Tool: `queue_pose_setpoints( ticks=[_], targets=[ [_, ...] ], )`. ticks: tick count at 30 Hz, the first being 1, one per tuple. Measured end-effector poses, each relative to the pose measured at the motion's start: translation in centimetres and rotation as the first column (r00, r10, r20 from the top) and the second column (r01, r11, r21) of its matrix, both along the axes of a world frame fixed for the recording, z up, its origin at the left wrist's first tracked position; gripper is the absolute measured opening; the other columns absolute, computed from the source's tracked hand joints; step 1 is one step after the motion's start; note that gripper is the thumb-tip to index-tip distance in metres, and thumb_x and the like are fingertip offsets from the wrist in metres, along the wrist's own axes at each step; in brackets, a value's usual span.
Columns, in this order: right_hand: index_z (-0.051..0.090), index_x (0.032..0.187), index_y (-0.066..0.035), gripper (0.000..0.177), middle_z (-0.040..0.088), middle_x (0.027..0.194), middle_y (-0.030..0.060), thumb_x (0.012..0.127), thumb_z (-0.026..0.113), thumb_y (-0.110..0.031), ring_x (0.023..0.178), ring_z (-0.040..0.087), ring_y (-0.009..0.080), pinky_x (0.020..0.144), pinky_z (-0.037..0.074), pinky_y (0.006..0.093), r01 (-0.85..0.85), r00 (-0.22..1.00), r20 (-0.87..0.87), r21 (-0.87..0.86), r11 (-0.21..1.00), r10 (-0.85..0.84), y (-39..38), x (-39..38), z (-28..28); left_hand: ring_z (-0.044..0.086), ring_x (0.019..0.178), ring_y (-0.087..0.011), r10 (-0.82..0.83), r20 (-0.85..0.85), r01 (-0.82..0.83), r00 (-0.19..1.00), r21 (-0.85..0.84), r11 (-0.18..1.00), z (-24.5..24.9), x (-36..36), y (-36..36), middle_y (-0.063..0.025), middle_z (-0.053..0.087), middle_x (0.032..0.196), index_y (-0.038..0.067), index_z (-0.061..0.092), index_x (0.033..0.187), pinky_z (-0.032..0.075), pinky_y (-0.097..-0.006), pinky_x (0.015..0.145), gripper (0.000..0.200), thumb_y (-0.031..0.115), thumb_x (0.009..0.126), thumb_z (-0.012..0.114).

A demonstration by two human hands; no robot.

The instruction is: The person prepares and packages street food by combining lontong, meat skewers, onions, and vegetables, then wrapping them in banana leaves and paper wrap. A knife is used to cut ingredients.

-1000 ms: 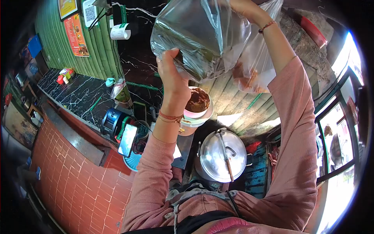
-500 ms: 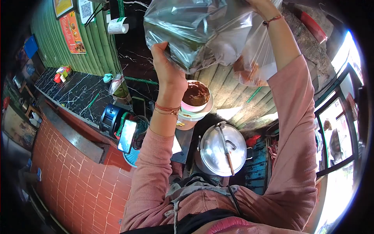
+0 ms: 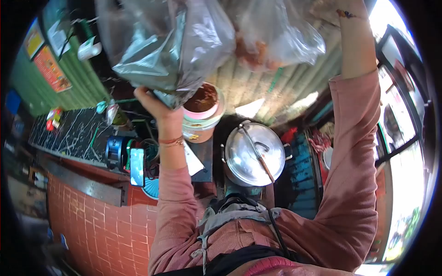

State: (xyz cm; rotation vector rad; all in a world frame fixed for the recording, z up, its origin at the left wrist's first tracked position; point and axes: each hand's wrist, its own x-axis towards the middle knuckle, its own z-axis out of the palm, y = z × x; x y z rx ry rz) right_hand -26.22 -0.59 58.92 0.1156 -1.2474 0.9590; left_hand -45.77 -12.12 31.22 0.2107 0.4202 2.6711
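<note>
A large grey plastic bag fills the upper left of the head view. My left hand grips its lower edge, thumb on the near side and fingers hidden by the bag. Right of it hangs a clear plastic bag with something orange-red inside. My right arm reaches up beside this clear bag. At the top edge, my right hand is mostly cut off and blurred, so its fingers do not show. Below the grey bag stands a pink-rimmed tub of dark red-brown paste, set on another container.
A lidded metal pot with a long-handled utensil across it stands before me. A phone is propped at left, near a dark marbled counter. Corrugated sheeting lies behind, a window frame at right.
The view has shifted, and the grey bag and my left hand now appear further left. My right arm has swung right, away from the grey bag; the clear bag now shows separately.
</note>
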Motion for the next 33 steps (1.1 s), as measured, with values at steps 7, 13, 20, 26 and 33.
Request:
queue_pose_setpoints(
  ticks=[7, 13, 20, 26, 33],
  targets=[
    [0.05, 0.12, -0.007, 0.036, 0.054, 0.105, 0.0086, 0.086, 0.056, -0.016, 0.095, 0.055, 0.0201, 0.086, 0.044, 0.0316, 0.086, 0.624, 0.514, 0.704, 0.705, -0.589, 12.4, 15.0, -6.7, 0.046, 0.119, -0.0303, -0.039, -0.094, 0.034, 0.995, -0.058, 0.998, -1.9, 0.8, 0.0, -0.0069, 0.054, 0.126, 0.013, 0.05, 0.126, 0.042, -0.0549, 0.091, 0.066, 0.057, 0.077, 0.05],
    [0.047, 0.121, -0.006, 0.04, 0.055, 0.105, 0.0064, 0.084, 0.061, -0.01, 0.091, 0.055, 0.0172, 0.075, 0.047, 0.0273, 0.278, 0.102, 0.222, 0.93, 0.242, -0.97, 5.8, 22.1, -18.0, 0.057, 0.11, -0.0429, -0.12, -0.299, 0.076, 0.947, -0.152, 0.985, -4.9, 2.7, -0.5, -0.0167, 0.053, 0.128, 0.008, 0.043, 0.134, 0.054, -0.0423, 0.079, 0.064, 0.051, 0.087, 0.034],
    [0.04, 0.119, -0.005, 0.055, 0.06, 0.098, 0.009, 0.077, 0.073, -0.021, 0.082, 0.057, 0.0134, 0.067, 0.051, 0.0311, 0.504, 0.775, 0.628, -0.549, 0.667, -0.068, 6.9, 31.1, -36.0, 0.061, 0.076, -0.0187, -0.285, -0.211, 0.093, 0.935, -0.629, 0.772, -18.6, 12.1, 4.3, -0.0119, 0.061, 0.106, 0.003, 0.048, 0.123, 0.048, -0.0323, 0.061, 0.043, 0.03, 0.09, 0.043],
    [0.039, 0.123, -0.002, 0.064, 0.054, 0.108, 0.0141, 0.075, 0.073, -0.029, 0.1, 0.052, 0.0207, 0.088, 0.043, 0.0325, 0.745, 0.555, 0.832, -0.506, 0.436, 0.017, 3.6, 36.8, -47.9, 0.06, 0.095, -0.018, -0.942, -0.316, 0.407, 0.11, -0.85, 0.333, -20.2, 40.7, 6.6, -0.0141, 0.048, 0.125, 0.006, 0.022, 0.144, 0.05, -0.029, 0.077, 0.072, 0.011, 0.085, 0.064],
    [0.031, 0.134, -0.005, 0.06, 0.056, 0.109, 0.013, 0.087, 0.065, -0.02, 0.094, 0.056, 0.0183, 0.079, 0.047, 0.0288, 0.455, 0.758, 0.567, -0.813, 0.362, 0.322, 3.2, 48.1, -51.8, 0.056, 0.11, -0.021, -0.896, -0.434, 0.343, -0.089, -0.858, 0.382, -26.6, 51.2, 12.0, -0.0144, 0.051, 0.124, -0.001, 0.024, 0.142, 0.046, -0.0304, 0.091, 0.068, 0.003, 0.084, 0.059]
  ],
)
